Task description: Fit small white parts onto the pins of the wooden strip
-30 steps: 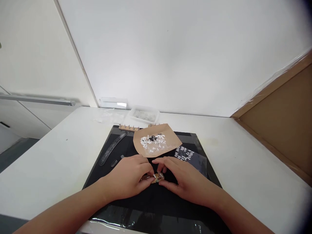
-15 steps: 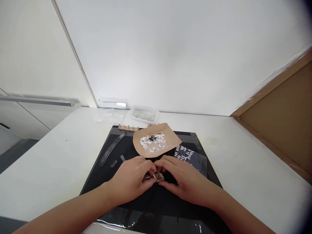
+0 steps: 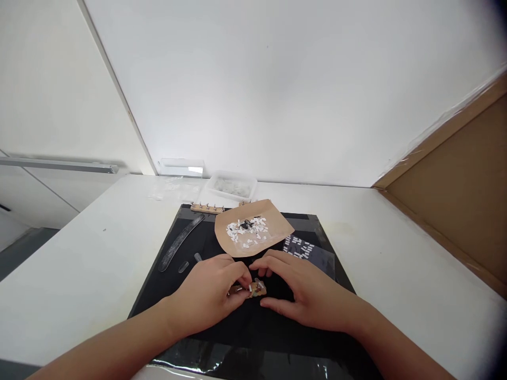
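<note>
My left hand [image 3: 216, 285] grips a small wooden strip [image 3: 259, 290] with metal posts, its fingertips around the left part. A clear nail tip [image 3: 259, 283] sits on the strip's right end, and a small white piece [image 3: 250, 287] shows by my left fingertips. Just right of the strip, my right hand [image 3: 303, 285] is apart from it, thumb and fingers spread with nothing between them. Two more clear nail tips, one of them this one [image 3: 183, 266], lie left of my left hand. Part of the strip is hidden under my left fingers.
A brown paper sheet [image 3: 225, 240] bears many white bits and a dark scrap. A clear sheet with white tabs [image 3: 325, 259] lies right, a curved nail file [image 3: 180, 243] left. Behind are a post strip [image 3: 206, 208] and a plastic tub [image 3: 233, 186]. All edge the black mat [image 3: 237, 338].
My right hand has drawn back a little to the right from the wooden strip, its thumb and fingers now wider apart. My left hand keeps its hold.
</note>
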The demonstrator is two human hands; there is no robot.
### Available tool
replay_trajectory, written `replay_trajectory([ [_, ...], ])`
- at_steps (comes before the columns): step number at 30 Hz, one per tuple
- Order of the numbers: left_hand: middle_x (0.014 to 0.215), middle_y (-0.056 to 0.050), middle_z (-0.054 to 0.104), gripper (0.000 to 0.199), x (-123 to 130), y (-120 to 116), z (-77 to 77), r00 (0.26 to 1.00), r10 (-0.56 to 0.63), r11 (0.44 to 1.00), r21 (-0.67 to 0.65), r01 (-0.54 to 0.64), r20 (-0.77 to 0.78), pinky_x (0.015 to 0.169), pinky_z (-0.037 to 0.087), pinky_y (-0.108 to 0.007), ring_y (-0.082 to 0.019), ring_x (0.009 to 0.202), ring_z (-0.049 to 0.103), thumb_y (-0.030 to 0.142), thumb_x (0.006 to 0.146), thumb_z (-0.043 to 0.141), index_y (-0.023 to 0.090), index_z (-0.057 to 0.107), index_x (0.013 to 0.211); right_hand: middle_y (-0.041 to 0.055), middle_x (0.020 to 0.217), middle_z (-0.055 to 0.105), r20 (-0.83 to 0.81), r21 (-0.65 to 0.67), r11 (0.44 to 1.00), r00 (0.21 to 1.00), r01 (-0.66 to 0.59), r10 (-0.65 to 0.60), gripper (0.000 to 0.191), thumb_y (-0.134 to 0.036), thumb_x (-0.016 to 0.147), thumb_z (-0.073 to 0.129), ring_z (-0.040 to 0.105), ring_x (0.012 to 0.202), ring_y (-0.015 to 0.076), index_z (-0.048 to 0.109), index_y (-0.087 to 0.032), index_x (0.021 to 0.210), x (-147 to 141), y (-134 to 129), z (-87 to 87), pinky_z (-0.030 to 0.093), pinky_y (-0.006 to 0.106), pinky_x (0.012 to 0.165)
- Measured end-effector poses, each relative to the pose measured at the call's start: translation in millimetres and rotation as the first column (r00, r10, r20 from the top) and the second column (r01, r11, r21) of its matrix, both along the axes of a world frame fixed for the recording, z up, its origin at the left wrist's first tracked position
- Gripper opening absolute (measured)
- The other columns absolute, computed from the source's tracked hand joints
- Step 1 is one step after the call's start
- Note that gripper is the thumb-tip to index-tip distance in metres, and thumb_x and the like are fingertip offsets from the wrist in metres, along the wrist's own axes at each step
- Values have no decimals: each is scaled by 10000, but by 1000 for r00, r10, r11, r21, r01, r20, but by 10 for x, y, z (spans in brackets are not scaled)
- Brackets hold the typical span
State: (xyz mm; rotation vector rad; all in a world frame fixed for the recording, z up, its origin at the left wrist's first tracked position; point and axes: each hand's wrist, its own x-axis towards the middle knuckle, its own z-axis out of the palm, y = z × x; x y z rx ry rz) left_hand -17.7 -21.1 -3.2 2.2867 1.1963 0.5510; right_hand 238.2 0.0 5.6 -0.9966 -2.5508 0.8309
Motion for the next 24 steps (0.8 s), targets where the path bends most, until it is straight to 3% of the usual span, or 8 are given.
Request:
replay_trajectory([
  [5,971,28,778,158,-14,20,53,1000,16,1000,-14,-16,-14,754,479,-270,-195,951,712,275,860,808,250,701,974,37,1130,721,4,119,992,999,35,-36,209,-276,1035,593,685,1035,205,635,-273,1241,45,61,8,556,351,873],
  [14,920,11,773,217,-30,26,69,995,38,999,-32,-41,-92,707,464,-276,-203,854,717,282,795,854,247,726,966,77,1262,738,66,386,917,989,100,-136,255,-224,1040,575,710,1117,252,651,-253,1282,-17,90,-219,600,416,901],
  [19,918,16,772,282,-50,45,98,995,26,999,-35,-29,-95,699,467,-273,-202,840,717,301,751,898,242,722,963,76,1190,750,52,392,910,984,135,-168,194,-210,1050,557,707,1063,240,669,-244,1204,-48,89,-273,588,398,877],
  [24,910,9,773,378,-82,70,154,1000,27,997,-67,-27,-6,726,501,-277,-203,857,722,434,713,935,222,716,935,59,1121,745,-2,348,920,981,180,-192,196,-170,1030,550,700,1035,230,665,-251,1167,-85,70,-259,568,367,850],
])
